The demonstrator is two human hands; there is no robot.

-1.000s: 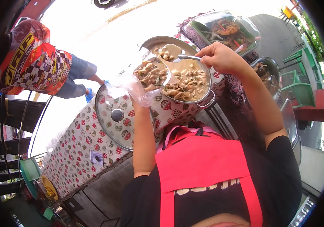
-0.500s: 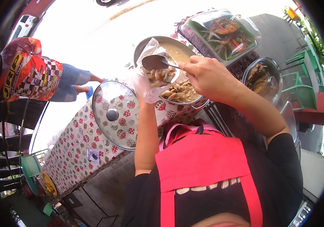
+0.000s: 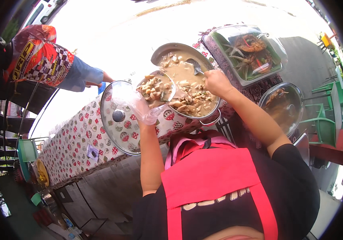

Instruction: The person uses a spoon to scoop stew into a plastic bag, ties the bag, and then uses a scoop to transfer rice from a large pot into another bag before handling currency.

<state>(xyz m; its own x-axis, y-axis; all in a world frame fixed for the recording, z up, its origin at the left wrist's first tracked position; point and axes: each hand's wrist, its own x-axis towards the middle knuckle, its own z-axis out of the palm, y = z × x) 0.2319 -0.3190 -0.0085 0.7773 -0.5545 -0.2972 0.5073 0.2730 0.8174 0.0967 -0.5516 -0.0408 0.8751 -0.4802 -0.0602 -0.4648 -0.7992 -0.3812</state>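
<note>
A clear bag (image 3: 149,94) filled with pale stew pieces is held open at the near-left rim of the pot (image 3: 187,86), its mouth touching that rim. The bag is gripped from below by the left hand (image 3: 145,116), whose fingers are clamped on the bunched plastic. A ladle (image 3: 195,66) is dipped in the pot's brown gravy, and its handle is held by the right hand (image 3: 217,82), fingers closed round it (the handle itself is mostly hidden by the hand).

The pot is set on a worktop (image 3: 71,144) covered with a patterned red-and-white cloth. Just left of the pot, a glass lid (image 3: 119,118) with a round knob is laid flat on the cloth. Beyond the pot, to the right, a rectangular tray (image 3: 245,52) of cooked food on green leaves is seen under a clear cover. Nearer, at the right, a second round pot (image 3: 281,106) with dark food is covered by a glass lid.

At the far left, another person (image 3: 43,60) in a patterned top and blue trousers is seen beside the worktop. A red apron (image 3: 215,176) is worn over a black shirt.
</note>
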